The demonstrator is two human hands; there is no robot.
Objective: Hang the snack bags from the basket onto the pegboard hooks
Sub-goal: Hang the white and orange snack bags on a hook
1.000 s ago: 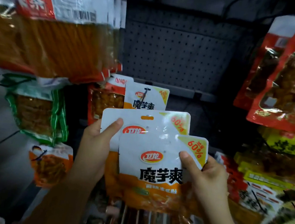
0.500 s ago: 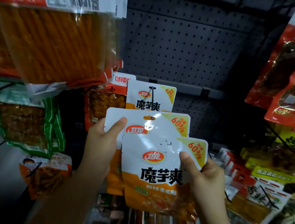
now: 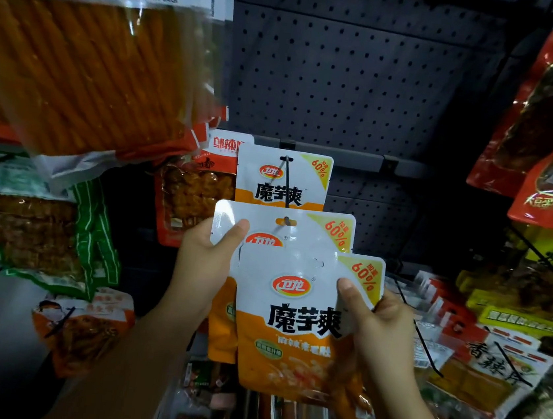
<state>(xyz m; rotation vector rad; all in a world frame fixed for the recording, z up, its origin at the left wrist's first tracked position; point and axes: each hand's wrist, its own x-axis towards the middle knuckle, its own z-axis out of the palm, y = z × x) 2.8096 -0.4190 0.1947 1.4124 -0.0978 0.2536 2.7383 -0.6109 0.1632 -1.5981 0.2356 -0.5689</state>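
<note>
A white-and-orange snack bag (image 3: 282, 179) hangs on a black pegboard hook (image 3: 286, 183). In front of it my left hand (image 3: 205, 263) grips the upper left corner of a second bag (image 3: 300, 227), whose hang hole sits on the hook's tip. My right hand (image 3: 379, 321) holds a third, nearest bag (image 3: 300, 319) by its right edge, thumb on the front, below and in front of the second. The basket is not in view.
The grey pegboard (image 3: 352, 80) is bare above the hook. Large bags of orange sticks (image 3: 88, 60) hang at upper left, green bags (image 3: 35, 226) below them. Red bags (image 3: 551, 113) and yellow packets (image 3: 536, 273) crowd the right. More snacks lie under my hands.
My left hand has raised the second bag until its hang hole meets the hook's tip. My right hand and its bag have kept their place below it.
</note>
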